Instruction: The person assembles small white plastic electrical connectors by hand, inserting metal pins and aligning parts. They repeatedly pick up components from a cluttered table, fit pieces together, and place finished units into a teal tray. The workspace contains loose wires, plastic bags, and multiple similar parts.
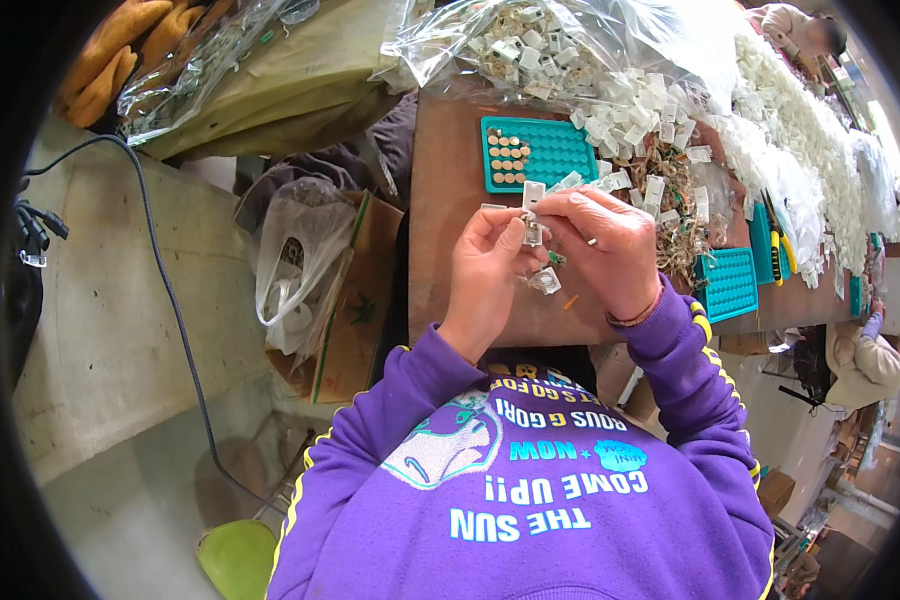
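Both hands, left hand (490, 255) and right hand (602, 245), pinch a small white plastic clip (533, 205) above the table (450, 200). Slip risk: fingertip grip only, so the part could drop among the loose bits just below the clip.

two teal trays (538, 152) (727, 283), one cardboard box (355, 300), two hands.

Both hands at table (450, 200) centre; tray (540, 152) at twelve o'clock, bag (530, 40) beyond; second tray (727, 283) at three; cardboard box (355, 300) at nine.

Bright, even daylight; sharp centre, fisheye bending and black vignette at edges.
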Tool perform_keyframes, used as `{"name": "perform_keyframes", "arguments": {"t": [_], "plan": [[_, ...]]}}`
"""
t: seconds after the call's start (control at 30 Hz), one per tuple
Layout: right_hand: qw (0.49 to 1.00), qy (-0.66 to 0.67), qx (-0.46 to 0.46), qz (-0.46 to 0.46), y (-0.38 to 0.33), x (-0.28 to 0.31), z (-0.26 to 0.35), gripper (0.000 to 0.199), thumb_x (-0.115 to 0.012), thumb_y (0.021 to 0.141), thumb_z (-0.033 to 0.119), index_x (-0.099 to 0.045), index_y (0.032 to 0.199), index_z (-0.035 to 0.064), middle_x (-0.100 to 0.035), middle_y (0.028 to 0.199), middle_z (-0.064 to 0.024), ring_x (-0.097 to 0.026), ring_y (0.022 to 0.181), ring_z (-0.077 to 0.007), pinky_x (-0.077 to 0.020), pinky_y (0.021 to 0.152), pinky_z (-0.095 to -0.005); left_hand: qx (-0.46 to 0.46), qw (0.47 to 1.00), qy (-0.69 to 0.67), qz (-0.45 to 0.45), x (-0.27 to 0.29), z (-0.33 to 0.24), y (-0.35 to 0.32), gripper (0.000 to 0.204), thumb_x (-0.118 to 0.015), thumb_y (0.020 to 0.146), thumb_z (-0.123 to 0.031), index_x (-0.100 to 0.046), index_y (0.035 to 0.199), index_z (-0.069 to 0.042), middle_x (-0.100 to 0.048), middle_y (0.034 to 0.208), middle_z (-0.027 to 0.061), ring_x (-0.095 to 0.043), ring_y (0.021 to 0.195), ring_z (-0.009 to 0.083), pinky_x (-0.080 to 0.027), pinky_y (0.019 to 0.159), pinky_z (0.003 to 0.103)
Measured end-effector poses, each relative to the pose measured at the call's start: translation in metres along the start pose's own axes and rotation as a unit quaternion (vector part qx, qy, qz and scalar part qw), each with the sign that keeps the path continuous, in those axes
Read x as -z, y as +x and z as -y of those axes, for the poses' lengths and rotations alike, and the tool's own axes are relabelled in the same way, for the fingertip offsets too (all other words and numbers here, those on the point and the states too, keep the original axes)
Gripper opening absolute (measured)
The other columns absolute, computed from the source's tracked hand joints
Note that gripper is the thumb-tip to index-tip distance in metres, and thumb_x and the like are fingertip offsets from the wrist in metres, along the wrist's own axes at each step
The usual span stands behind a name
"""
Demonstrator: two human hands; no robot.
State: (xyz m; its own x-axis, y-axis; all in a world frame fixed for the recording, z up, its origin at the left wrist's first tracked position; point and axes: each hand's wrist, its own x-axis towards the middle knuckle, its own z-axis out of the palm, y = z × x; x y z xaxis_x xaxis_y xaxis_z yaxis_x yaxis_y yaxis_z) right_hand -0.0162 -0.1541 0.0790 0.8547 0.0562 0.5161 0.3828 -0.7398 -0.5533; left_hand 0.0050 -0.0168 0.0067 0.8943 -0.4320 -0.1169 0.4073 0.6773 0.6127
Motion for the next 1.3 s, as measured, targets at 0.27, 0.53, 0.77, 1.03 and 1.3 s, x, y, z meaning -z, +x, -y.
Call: {"name": "perform_keyframes", "arguments": {"t": [0.27,0.53,0.77,1.03,1.3], "plan": [[0.996,-0.049,0.039,0.062,0.004,0.0,-0.004,0.011,-0.07,0.077,0.007,-0.066,0.087,0.0083,-0.063,0.075,-0.0055,-0.064,0.074,-0.0244,-0.0513,0.068,-0.0347,0.008,1.0,-0.006,-0.013,0.004,0.003,0.001,0.014,-0.058,0.099,-0.015,-0.056,0.106,-0.002,-0.067,0.094,0.0087,-0.065,0.072,0.0135,-0.054,0.066,0.025],[0.984,-0.071,0.161,-0.011,0.0,-0.009,-0.003,0.029,-0.065,0.077,0.007,-0.07,0.106,0.0087,-0.072,0.097,-0.0079,-0.07,0.085,-0.0227,-0.0541,0.077,-0.0355,-0.009,0.997,-0.071,-0.026,0.01,0.004,0.005,0.017,-0.056,0.101,-0.018,-0.053,0.109,-0.004,-0.066,0.098,0.01,-0.065,0.078,0.0137,-0.054,0.066,0.026],[0.993,-0.103,-0.032,0.041,0.053,-0.023,-0.068,0.014,-0.064,0.087,0.014,-0.071,0.099,0.0094,-0.066,0.088,-0.0115,-0.065,0.08,-0.0335,-0.0523,0.069,-0.041,0.022,0.997,-0.072,-0.01,0.009,-0.002,0.001,0.018,-0.054,0.101,-0.02,-0.053,0.11,-0.005,-0.066,0.097,0.0111,-0.062,0.077,0.0132,-0.047,0.057,0.022],[0.988,-0.14,-0.01,0.058,0.05,-0.045,-0.095,0.009,-0.067,0.084,0.013,-0.07,0.089,0.0066,-0.064,0.083,-0.0103,-0.065,0.078,-0.0329,-0.052,0.07,-0.042,0.017,0.996,-0.083,-0.009,0.008,-0.001,0.003,0.018,-0.055,0.101,-0.02,-0.053,0.11,-0.004,-0.065,0.096,0.0111,-0.062,0.077,0.0131,-0.045,0.055,0.022],[0.994,-0.055,-0.084,0.052,0.058,-0.03,-0.074,0.009,-0.072,0.078,0.008,-0.068,0.085,0.0037,-0.067,0.082,-0.0111,-0.067,0.074,-0.0291,-0.0524,0.065,-0.0371,0.018,0.995,-0.093,-0.014,0.009,-0.001,0.004,0.019,-0.055,0.101,-0.02,-0.053,0.111,-0.004,-0.065,0.097,0.0109,-0.063,0.078,0.014,-0.047,0.057,0.022]]}}
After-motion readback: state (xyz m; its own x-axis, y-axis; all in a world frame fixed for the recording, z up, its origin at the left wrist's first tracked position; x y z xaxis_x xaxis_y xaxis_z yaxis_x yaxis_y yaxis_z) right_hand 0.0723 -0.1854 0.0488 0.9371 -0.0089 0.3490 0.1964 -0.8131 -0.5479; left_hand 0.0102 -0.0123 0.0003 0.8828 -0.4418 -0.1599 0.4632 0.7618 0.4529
